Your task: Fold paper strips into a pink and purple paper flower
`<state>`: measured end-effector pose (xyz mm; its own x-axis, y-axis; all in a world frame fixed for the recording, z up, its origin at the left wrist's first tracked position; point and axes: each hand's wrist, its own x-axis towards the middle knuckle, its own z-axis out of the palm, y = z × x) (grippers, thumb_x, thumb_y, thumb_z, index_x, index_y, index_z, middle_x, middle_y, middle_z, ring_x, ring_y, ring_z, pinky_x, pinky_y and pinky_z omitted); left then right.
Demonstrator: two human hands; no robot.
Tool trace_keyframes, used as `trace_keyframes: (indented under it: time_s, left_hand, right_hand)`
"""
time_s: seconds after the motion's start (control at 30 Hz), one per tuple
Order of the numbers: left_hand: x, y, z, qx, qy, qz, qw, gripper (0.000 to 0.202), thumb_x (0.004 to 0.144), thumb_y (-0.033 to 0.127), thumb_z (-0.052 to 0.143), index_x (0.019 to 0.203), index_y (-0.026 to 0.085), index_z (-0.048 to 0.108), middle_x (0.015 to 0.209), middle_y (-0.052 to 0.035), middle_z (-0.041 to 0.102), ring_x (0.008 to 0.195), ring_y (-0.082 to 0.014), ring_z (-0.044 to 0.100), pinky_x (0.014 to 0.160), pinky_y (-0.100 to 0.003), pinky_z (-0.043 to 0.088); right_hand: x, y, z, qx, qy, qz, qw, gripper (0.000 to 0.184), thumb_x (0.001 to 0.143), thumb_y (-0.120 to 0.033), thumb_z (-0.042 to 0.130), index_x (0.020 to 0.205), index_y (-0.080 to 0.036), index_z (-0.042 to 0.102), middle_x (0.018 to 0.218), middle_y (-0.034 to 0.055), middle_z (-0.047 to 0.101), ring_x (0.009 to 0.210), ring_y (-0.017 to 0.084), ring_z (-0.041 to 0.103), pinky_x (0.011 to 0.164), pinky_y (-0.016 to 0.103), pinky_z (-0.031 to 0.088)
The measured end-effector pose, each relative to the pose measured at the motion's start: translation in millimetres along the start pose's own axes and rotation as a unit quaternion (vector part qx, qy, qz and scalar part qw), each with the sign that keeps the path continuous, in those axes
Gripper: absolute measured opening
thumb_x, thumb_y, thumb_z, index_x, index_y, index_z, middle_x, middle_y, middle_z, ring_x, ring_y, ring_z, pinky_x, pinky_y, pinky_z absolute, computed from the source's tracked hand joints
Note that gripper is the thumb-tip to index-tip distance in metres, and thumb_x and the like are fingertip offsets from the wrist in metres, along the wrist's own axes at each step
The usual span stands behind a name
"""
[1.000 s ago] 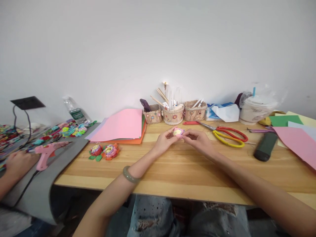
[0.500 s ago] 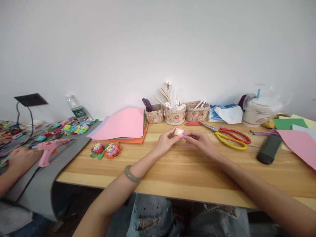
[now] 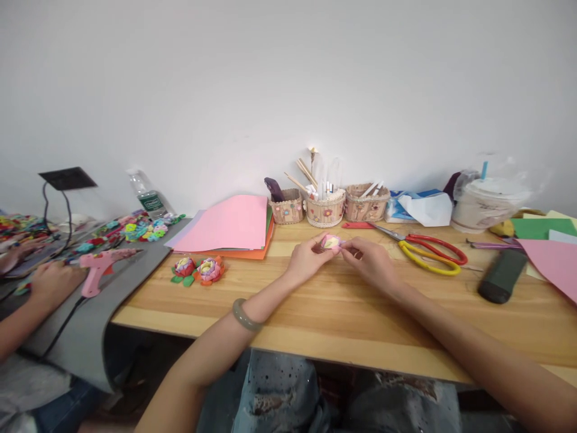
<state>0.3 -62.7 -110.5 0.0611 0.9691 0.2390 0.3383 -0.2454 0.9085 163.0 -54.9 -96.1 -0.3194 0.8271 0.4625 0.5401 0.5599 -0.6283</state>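
A small pink and yellow paper flower [image 3: 332,242] is held up over the wooden table between my two hands. My left hand [image 3: 308,260] is closed around its left side, thumb in front. From the right, my right hand [image 3: 368,260] pinches the flower's edge with thumb and fingertips. To the left on the table lie two finished-looking paper flowers, a red one [image 3: 184,267] and an orange and pink one [image 3: 210,270], with green paper leaves.
Colored paper [image 3: 225,225] is stacked at back left. Three decorated baskets [image 3: 325,210] hold sticks and pens. Scissors [image 3: 433,255], a dark green object [image 3: 502,275] and a lidded cup [image 3: 489,204] are on the right. At left, another person's hand [image 3: 56,279] is beside a pink glue gun [image 3: 97,270].
The flower has turned so more of its yellow center shows, and my right fingers have shifted on its edge. The whole view has moved slightly.
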Motion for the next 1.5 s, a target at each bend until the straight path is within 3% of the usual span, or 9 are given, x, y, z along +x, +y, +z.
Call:
trace_keyframes:
  time_s: [0.23, 0.43, 0.67, 1.17, 1.5]
  left_hand:
    - [-2, 2, -1.0, 0.003, 0.029, -0.013, 0.999, 0.055, 0.065, 0.042, 0.065, 0.115, 0.022, 0.058, 0.093, -0.0055, 0.069, 0.082, -0.02, 0.061, 0.075, -0.029, 0.045]
    - [0, 4, -1.9, -0.059, 0.032, -0.018, 0.998, 0.056, 0.064, 0.035, 0.068, 0.116, 0.02, 0.057, 0.097, -0.006, 0.069, 0.091, -0.0216, 0.059, 0.083, -0.032, 0.043]
    - [1, 0, -2.3, -0.054, -0.024, -0.025, 0.998, 0.059, 0.066, 0.037, 0.066, 0.12, 0.018, 0.053, 0.089, -0.0046, 0.069, 0.085, -0.0197, 0.059, 0.08, -0.031, 0.044]
    - [1, 1, -4.2, -0.044, -0.024, -0.018, 0.999, 0.06, 0.067, 0.041, 0.064, 0.121, 0.019, 0.052, 0.091, -0.0039, 0.068, 0.084, -0.0179, 0.058, 0.079, -0.029, 0.043]
    - [-1, 5, -3.6, -0.017, -0.03, -0.032, 0.999, 0.061, 0.068, 0.042, 0.063, 0.123, 0.018, 0.05, 0.092, -0.0051, 0.068, 0.085, -0.0179, 0.059, 0.079, -0.03, 0.043]
  right_hand:
    - [-4, -3, 2, 0.006, 0.028, 0.019, 0.999, 0.021, 0.075, -0.035, 0.052, 0.072, -0.02, 0.067, 0.076, 0.0079, 0.064, 0.065, 0.021, 0.054, 0.06, 0.033, 0.039]
    - [5, 8, -7, 0.133, -0.06, 0.061, 0.987, 0.035, 0.075, -0.051, 0.053, 0.081, -0.02, 0.068, 0.073, 0.0042, 0.066, 0.062, 0.016, 0.056, 0.057, 0.029, 0.044]
    - [9, 13, -10, 0.193, -0.133, 0.084, 0.969, 0.041, 0.066, -0.058, 0.06, 0.07, -0.017, 0.064, 0.062, 0.0013, 0.059, 0.056, 0.013, 0.051, 0.055, 0.027, 0.042]
    - [10, 13, -11, 0.175, -0.158, 0.06, 0.97, 0.035, 0.078, -0.051, 0.05, 0.072, -0.017, 0.059, 0.065, 0.0005, 0.055, 0.062, 0.014, 0.05, 0.061, 0.027, 0.04]
    - [10, 11, -10, 0.127, -0.111, 0.075, 0.983, 0.023, 0.072, -0.039, 0.056, 0.071, -0.016, 0.063, 0.066, 0.002, 0.061, 0.06, 0.014, 0.052, 0.059, 0.027, 0.04]
